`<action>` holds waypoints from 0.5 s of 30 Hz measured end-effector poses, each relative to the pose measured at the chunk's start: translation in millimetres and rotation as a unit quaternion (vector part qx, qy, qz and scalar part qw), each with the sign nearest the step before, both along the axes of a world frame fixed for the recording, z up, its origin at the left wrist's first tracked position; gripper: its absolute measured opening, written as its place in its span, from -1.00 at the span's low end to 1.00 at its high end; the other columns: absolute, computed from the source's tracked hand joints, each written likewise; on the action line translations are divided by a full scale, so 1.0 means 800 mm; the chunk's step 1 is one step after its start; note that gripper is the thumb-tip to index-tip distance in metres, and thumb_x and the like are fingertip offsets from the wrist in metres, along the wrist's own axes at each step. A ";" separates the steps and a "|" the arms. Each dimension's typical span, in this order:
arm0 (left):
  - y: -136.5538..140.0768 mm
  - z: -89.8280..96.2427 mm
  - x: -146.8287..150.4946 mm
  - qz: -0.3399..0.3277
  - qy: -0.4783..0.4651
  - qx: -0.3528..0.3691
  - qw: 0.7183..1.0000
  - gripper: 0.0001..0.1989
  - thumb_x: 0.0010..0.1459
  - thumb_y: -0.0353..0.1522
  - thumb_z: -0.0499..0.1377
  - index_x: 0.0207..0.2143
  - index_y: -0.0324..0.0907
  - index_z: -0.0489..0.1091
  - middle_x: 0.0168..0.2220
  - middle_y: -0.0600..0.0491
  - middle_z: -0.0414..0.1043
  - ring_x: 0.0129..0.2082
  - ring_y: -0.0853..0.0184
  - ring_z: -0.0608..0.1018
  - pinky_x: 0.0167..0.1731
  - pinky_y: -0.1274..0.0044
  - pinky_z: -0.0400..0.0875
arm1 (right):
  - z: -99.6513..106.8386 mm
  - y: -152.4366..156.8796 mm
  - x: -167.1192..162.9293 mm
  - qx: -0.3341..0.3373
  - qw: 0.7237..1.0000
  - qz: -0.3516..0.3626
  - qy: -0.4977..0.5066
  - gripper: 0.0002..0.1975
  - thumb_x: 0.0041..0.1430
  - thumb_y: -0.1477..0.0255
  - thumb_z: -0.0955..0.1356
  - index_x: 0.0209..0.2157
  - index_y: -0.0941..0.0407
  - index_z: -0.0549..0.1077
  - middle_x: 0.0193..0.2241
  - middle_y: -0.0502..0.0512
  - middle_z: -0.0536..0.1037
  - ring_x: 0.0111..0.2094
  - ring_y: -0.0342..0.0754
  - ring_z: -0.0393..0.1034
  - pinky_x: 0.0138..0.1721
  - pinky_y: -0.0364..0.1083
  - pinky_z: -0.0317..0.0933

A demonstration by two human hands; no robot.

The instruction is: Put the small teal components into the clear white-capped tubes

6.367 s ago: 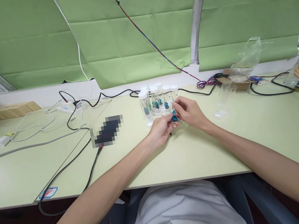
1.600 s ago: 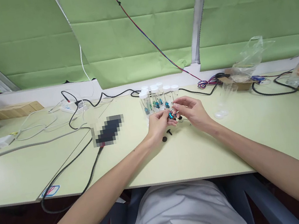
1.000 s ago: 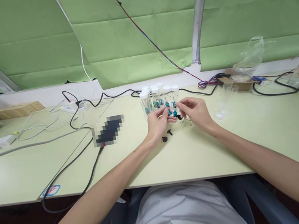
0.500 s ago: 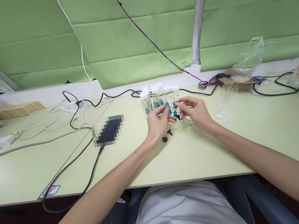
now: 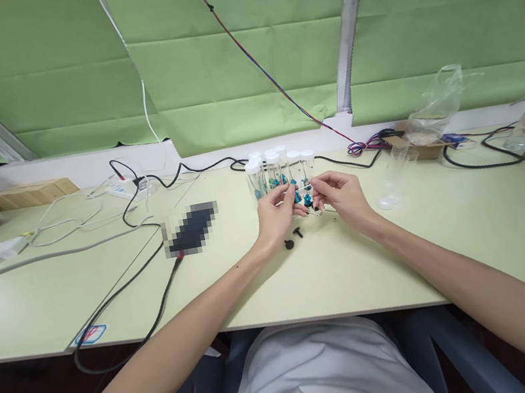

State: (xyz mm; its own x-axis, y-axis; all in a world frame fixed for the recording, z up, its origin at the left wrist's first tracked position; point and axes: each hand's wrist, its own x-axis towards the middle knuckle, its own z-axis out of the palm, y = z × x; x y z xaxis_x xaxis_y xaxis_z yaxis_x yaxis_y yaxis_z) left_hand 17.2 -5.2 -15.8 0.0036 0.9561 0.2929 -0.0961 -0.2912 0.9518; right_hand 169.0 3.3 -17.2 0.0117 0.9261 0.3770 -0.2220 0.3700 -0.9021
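Note:
My left hand and my right hand are raised close together over the middle of the table. A thin, pale metal rod spans the gap between them, pinched at each end by thumb and fingers. Right behind them stand several clear tubes with white caps and blue-green pieces inside. A blue piece shows between the hands. Below it lies a thin bent metal piece. Two small black parts with round heads, a lower one and an upper one, rest beside my left wrist.
Clear empty tubes lie right of my right hand. Behind them is a cardboard box with a plastic bag. To the left, a blurred dark device has a black cable running over the table edge. Wooden blocks sit at the far left.
The rod between my hands now shows brighter and slightly more tilted. Both hands have shifted very little; the things on the table stay put.

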 end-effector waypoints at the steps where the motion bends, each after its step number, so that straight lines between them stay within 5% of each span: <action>1: 0.000 0.000 0.000 0.000 -0.001 0.002 1.000 -0.85 0.25 -0.35 0.21 -0.29 -0.28 0.48 -0.39 0.02 0.49 -0.57 0.39 0.59 -0.53 0.53 0.53 | 0.000 0.000 0.000 0.004 1.000 -0.001 -0.006 -0.64 -0.10 0.15 0.57 -0.46 0.16 0.55 -0.59 0.01 0.50 -0.61 -0.15 0.42 -0.62 -0.17 0.30; 15: 0.003 -0.008 -0.002 -0.029 0.028 0.015 0.999 -0.74 0.15 -0.20 0.29 -0.40 -0.24 0.49 -0.51 0.08 0.44 -0.56 0.33 0.58 -0.52 0.51 0.53 | -0.001 -0.001 0.001 -0.004 0.999 0.005 -0.035 -0.53 0.00 0.00 0.49 -0.53 0.15 0.46 -0.74 -0.05 0.38 -0.77 -0.20 0.25 -0.78 -0.20 0.05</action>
